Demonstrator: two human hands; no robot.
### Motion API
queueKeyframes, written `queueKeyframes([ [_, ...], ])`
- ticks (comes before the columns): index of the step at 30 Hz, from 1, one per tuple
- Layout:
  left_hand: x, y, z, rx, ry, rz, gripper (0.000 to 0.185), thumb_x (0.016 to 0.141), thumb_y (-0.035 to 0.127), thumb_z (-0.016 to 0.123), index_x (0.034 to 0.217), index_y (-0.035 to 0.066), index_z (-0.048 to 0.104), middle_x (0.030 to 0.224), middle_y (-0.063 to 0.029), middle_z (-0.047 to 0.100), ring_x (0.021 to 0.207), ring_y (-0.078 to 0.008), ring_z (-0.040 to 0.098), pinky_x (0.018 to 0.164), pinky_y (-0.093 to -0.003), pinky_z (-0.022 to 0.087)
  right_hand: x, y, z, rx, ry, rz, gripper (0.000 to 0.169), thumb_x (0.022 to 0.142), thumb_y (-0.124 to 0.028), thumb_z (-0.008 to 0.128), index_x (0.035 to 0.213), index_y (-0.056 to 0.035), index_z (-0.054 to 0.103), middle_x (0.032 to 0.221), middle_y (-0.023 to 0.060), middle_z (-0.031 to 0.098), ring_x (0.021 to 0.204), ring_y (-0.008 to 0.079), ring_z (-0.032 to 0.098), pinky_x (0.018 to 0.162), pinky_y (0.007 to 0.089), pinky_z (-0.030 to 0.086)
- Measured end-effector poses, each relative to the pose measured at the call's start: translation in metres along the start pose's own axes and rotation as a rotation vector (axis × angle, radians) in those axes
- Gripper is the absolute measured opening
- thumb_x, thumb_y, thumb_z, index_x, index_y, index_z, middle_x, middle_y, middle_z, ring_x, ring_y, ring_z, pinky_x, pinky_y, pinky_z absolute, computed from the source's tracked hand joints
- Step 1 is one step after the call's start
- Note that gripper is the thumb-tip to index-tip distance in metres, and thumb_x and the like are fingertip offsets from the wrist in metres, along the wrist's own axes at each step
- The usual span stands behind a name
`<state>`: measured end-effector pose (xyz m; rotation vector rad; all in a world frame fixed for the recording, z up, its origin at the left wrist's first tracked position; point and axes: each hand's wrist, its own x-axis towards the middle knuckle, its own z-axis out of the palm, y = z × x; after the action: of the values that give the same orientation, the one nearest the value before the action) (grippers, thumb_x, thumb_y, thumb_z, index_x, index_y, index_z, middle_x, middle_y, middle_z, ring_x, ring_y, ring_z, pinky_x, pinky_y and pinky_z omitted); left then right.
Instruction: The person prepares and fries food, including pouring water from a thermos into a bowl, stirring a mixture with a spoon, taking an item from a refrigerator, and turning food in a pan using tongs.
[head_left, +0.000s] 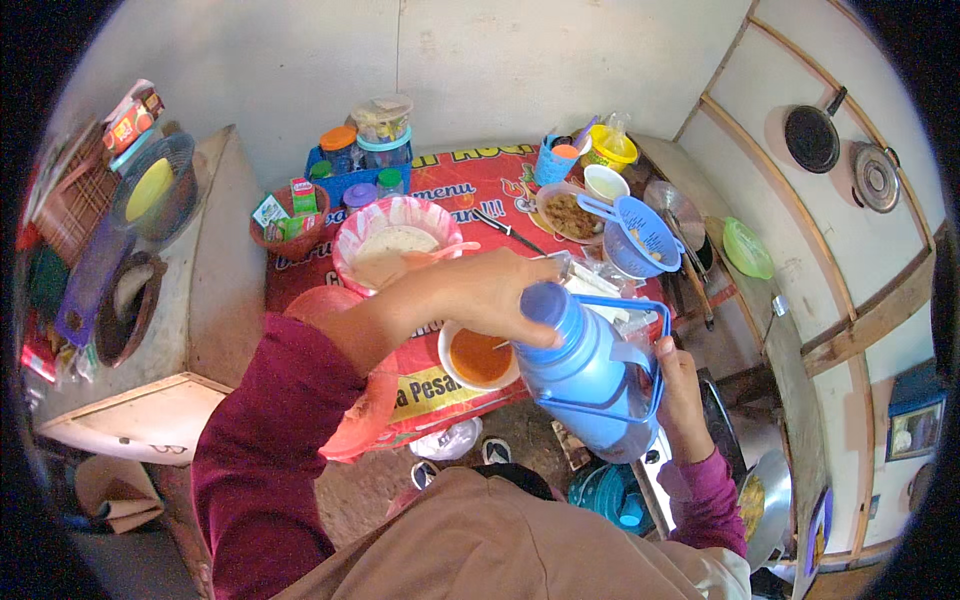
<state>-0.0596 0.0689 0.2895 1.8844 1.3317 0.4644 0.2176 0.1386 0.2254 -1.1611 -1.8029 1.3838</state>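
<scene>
A blue plastic jug hangs tilted in front of me, its capped top toward the table. My right hand grips its side handle. My left hand is around the cap at the jug's neck. Just left of the jug stands a white bowl of orange-red sauce. Behind my left forearm is a pink and white basin of pale batter, with a pink ladle in it. A knife with a dark handle lies beyond my left hand.
A blue strainer basket, a plate of brown crumbly food and plastic packets stand at the right. Jars fill a blue crate at the back. A red basin sits at the left front; a wok is low right.
</scene>
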Motion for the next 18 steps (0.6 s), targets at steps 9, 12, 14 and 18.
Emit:
queueKeyframes([
  [9,0.015,-0.065,0.018,0.246,0.199,0.357,0.070,0.069,0.042,0.062,0.124,0.007,0.035,0.097,-0.0185,0.057,0.091,-0.0312,0.056,0.084,-0.0401,0.038,0.010,0.001,0.009,-0.079,-0.029,0.026,0.053,0.083,-0.049,0.046,0.083,0.0007,0.063,0.062,-0.0007,0.054,0.053,0.0069,0.045,0.047,0.0217,0.033],
  [12,0.012,-0.057,0.016,0.120,0.129,-0.032,0.062,0.068,0.042,0.062,0.117,0.008,0.043,0.102,-0.0107,0.058,0.093,-0.0269,0.055,0.098,-0.0403,0.024,0.015,0.009,0.007,-0.135,-0.042,0.061,0.052,0.083,-0.049,0.046,0.080,0.0006,0.063,0.061,-0.0011,0.052,0.053,0.0063,0.043,0.047,0.0218,0.033],
  [14,0.012,-0.064,0.017,0.052,0.195,-0.095,0.059,0.068,0.042,0.062,0.113,0.008,0.047,0.101,-0.0113,0.058,0.092,-0.0267,0.056,0.098,-0.0407,0.023,0.019,0.014,0.004,-0.165,-0.077,0.098,0.051,0.083,-0.048,0.047,0.079,0.0005,0.062,0.060,-0.0014,0.051,0.053,0.0061,0.042,0.047,0.0220,0.032],
  [18,0.007,-0.078,0.011,0.061,0.300,-0.063,0.057,0.068,0.044,0.061,0.108,0.004,0.051,0.098,-0.0147,0.058,0.090,-0.0273,0.056,0.091,-0.0384,0.033,0.021,0.017,0.010,-0.209,-0.087,0.075,0.052,0.080,-0.050,0.049,0.074,0.0008,0.061,0.057,-0.0020,0.049,0.052,0.0066,0.041,0.046,0.0236,0.032],
])
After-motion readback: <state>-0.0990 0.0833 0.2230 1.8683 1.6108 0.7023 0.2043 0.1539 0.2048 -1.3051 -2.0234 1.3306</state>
